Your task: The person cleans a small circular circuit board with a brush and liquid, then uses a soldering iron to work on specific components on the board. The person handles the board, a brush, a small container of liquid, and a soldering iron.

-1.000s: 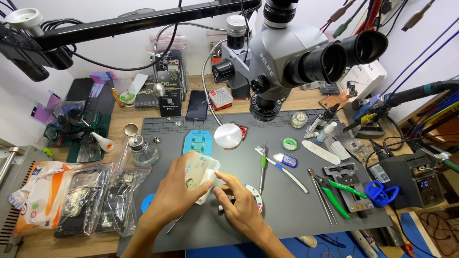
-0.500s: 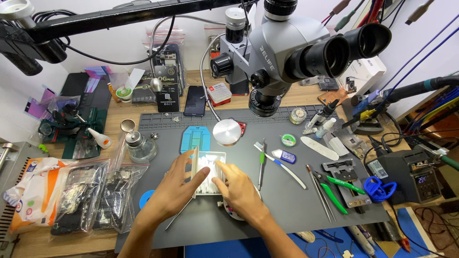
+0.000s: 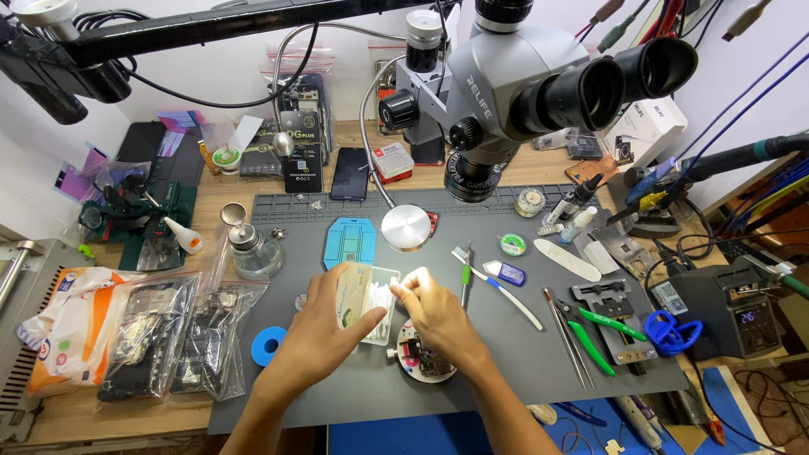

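My left hand (image 3: 324, 324) holds the lid of a small clear plastic box (image 3: 377, 310) on the grey work mat (image 3: 539, 354). The lid is lifted and the box holds white cotton swabs. My right hand (image 3: 434, 310) reaches to the box's right edge, its fingertips pinching a white swab at the box's rim. Under my right wrist lies a round holder with a small circuit board (image 3: 421, 362).
A stereo microscope (image 3: 514, 84) hangs over the mat's far side. A toothbrush (image 3: 493, 282), tweezers and green-handled cutters (image 3: 594, 333) lie to the right. A glass bottle (image 3: 253, 253), a blue tape roll (image 3: 268, 345) and bagged parts (image 3: 160, 337) sit to the left. A soldering station (image 3: 729, 307) stands far right.
The view has shifted slightly. My right hand has moved up from the round holder to the box's right edge, and my left hand has kept the lid raised.
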